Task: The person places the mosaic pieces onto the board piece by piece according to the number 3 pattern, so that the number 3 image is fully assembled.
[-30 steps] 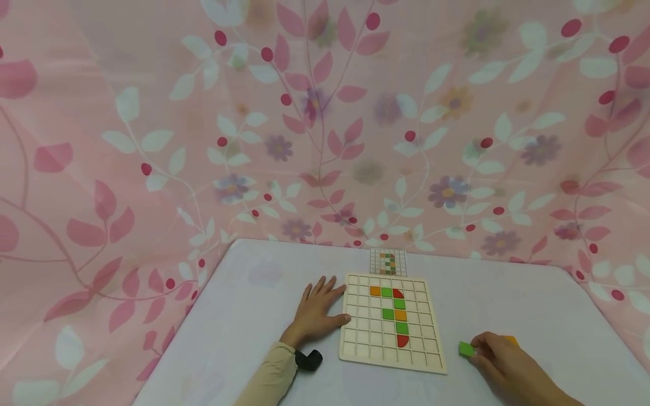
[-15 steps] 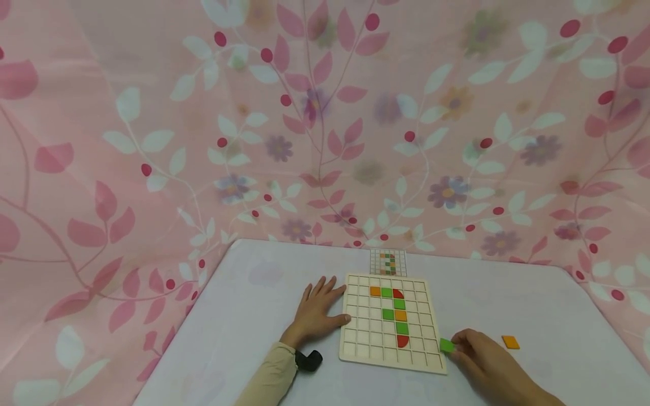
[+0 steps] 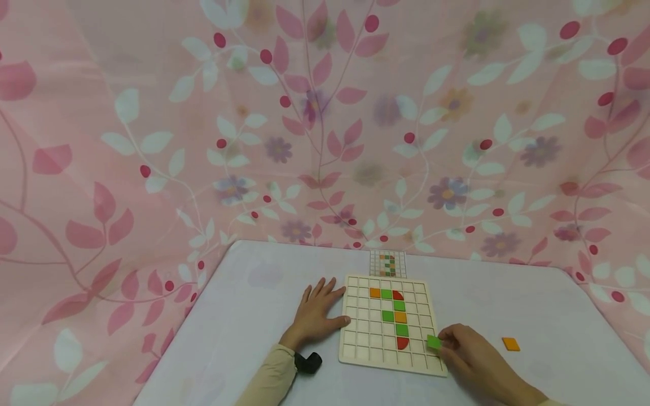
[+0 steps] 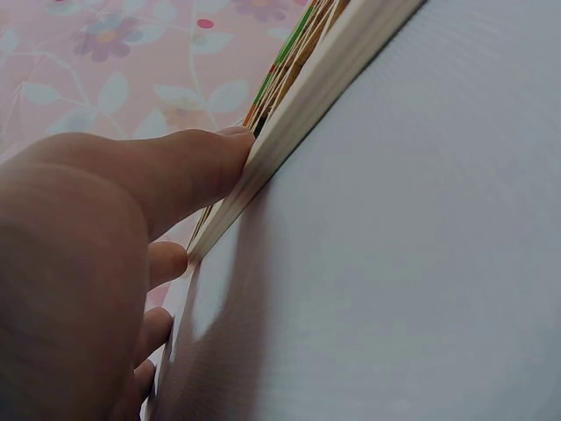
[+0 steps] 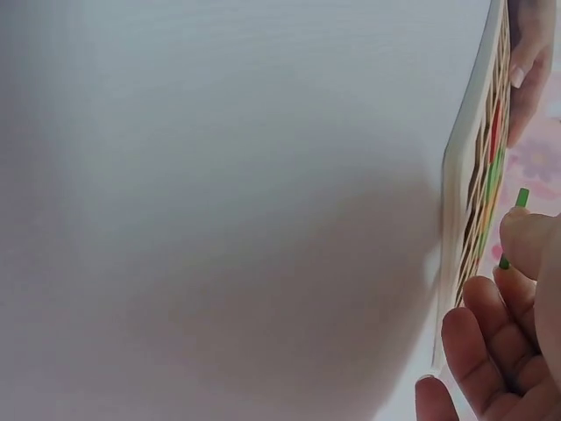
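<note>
My right hand [image 3: 469, 355] pinches a green square tile [image 3: 434, 341] between thumb and fingers, over the right edge of a pale wooden grid board [image 3: 368, 352]. In the right wrist view the green tile [image 5: 522, 198] shows edge-on beside the thumb. Several tiles lie in the board's cells: orange squares [image 3: 375, 292], green squares [image 3: 402, 330] and red quarter-rounds [image 3: 403, 343]. My left hand [image 3: 316, 314] lies with fingers spread at the board's left edge. Its thumb [image 4: 202, 167] touches that edge in the left wrist view.
A small printed pattern card [image 3: 388, 264] lies behind the board's far edge. One orange square tile [image 3: 510, 344] rests on the white table [image 3: 508, 299] at the right. A pink floral curtain [image 3: 325, 124] hangs behind the table.
My right hand has moved left with the green tile, from the table beside the orange tile to over the board's right edge. The left hand has stayed in place.
</note>
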A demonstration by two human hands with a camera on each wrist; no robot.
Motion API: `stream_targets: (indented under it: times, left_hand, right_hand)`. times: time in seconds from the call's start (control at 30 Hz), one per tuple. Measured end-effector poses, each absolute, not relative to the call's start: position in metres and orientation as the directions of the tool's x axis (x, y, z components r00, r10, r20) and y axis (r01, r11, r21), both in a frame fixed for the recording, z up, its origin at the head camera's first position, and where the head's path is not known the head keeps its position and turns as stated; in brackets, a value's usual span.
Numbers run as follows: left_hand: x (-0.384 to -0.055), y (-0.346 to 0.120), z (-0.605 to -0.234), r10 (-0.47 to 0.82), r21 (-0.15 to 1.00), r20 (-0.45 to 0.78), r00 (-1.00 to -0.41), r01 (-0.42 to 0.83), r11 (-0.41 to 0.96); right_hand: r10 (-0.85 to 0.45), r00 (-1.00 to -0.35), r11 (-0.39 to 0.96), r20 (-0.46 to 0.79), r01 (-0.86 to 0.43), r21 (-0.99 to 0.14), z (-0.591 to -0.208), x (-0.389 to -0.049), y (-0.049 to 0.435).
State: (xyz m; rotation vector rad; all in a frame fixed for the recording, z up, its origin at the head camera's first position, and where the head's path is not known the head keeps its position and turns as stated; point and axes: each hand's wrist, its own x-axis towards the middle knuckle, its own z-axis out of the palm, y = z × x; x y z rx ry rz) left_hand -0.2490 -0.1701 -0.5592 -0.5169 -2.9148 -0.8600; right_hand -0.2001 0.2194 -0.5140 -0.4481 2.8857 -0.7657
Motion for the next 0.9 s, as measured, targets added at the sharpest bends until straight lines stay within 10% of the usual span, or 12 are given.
stream_targets:
  times: [0.9]
  left_hand:
    - [-0.249, -0.171, -0.562, 0.297, 0.505, 0.141, -0.944, 0.326, 0.799]
  right_hand:
    - [-0.535, -0.771, 0.653, 0.344, -0.636, -0.411, -0.524, -0.204, 0.177]
